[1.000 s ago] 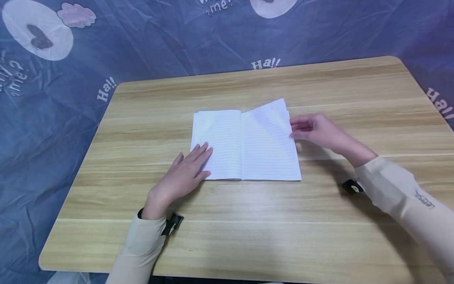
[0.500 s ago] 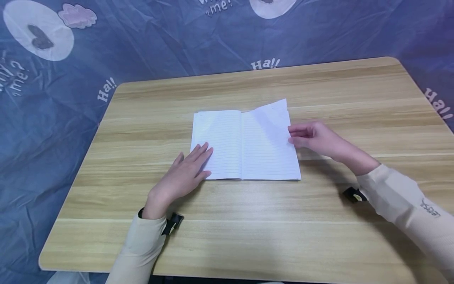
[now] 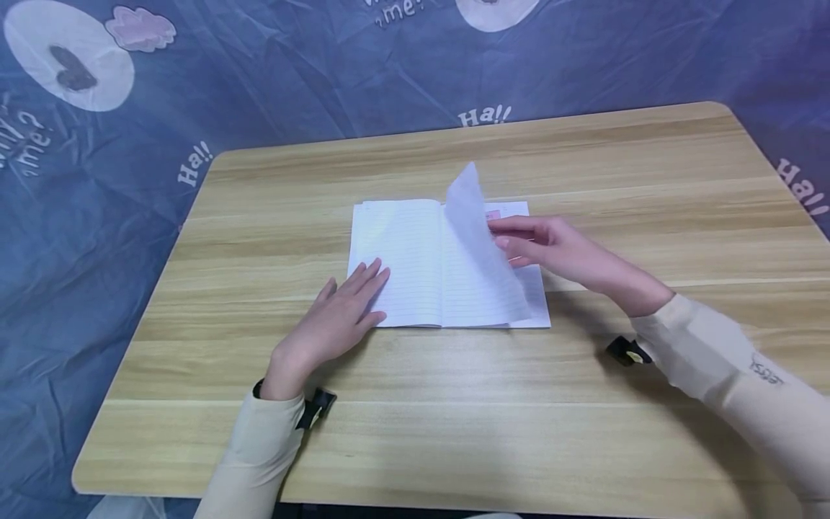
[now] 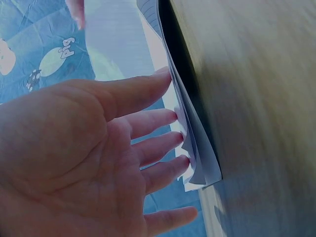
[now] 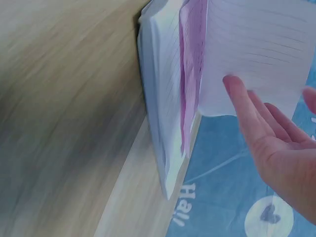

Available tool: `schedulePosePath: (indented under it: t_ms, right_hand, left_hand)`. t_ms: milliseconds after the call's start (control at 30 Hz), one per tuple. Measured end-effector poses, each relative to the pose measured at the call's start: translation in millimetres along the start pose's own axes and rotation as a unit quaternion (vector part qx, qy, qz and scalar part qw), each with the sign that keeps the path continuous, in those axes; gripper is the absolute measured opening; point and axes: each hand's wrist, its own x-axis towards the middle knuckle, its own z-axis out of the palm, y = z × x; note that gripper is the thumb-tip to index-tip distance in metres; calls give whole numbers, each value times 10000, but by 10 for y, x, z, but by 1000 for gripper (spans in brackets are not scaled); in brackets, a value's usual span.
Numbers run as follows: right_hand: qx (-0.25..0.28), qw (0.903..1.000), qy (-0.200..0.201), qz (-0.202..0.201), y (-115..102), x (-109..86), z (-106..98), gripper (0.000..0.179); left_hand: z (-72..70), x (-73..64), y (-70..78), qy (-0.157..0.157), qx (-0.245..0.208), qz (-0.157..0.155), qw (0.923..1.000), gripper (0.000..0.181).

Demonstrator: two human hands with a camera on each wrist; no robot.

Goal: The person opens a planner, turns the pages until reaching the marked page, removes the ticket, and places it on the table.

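Note:
A lined notebook [image 3: 408, 267] lies open on the wooden table. Its right-hand page [image 3: 470, 216] stands lifted and bends leftward, with its top corner raised. My right hand [image 3: 551, 249] is at the page's outer edge; in the right wrist view, nearly straight fingers [image 5: 247, 106] touch the back of the page, with the thumb apart at the image edge. Beneath the lifted page a pink slip of paper [image 5: 190, 69] shows, lying against the pages below. My left hand [image 3: 331, 321] rests with fingers spread on the lower left corner of the notebook, fingertips [image 4: 182, 162] on the page.
The notebook sits around the middle of the wood-grain table [image 3: 415, 418]. Blue printed cloth [image 3: 292, 65] hangs behind the table and continues at its sides. A black strap device [image 3: 316, 409] is on the left wrist and another [image 3: 627, 351] on the right.
My right hand has moved left, raising the right page and folding it toward the spine. The pink slip has come into view. My left hand has stayed in place.

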Motion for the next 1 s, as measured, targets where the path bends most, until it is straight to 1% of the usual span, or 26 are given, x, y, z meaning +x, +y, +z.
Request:
schedulePosePath:
  t_ms: [100,167,233,400,500,567,633,767,867,1000]
  right_hand:
    - [108,9992,-259,-276,11,72,43,47]
    - [116,9985,-351,-405,25,113,71,46]
    - [162,9979,-424,-454,34,146,103,46]
    - [542,9948,-702,-504,55,212,177,45]
    - [498,9939,-813,-551,73,256,207,44]
    - [335,9941,-828,-610,82,272,233,43]
    - [43,9944,-798,-689,86,285,259,42]
    - [-648,9911,-674,-945,88,302,326,41]
    - [-1136,9841,-615,-1218,101,310,382,41]
    - [-1792,9681,-633,-1632,111,312,461,42]
  left_hand:
    - [1,10,11,23,-28,3,10000,65]
    - [1,19,17,37,-38,-6,10000,65]
    - [0,29,21,57,-24,-30,10000,66]
    - [5,60,13,143,31,-120,9998,66]
    - [5,72,-6,215,66,-200,9995,65]
    - [-2,69,-25,265,102,-262,9993,65]
    - [-17,62,-41,360,121,-341,9987,65]
    - [-56,50,-61,715,95,-451,9964,62]
    - [-80,51,-64,1025,99,-524,9933,57]
    - [-101,64,-54,1327,106,-723,9885,53]
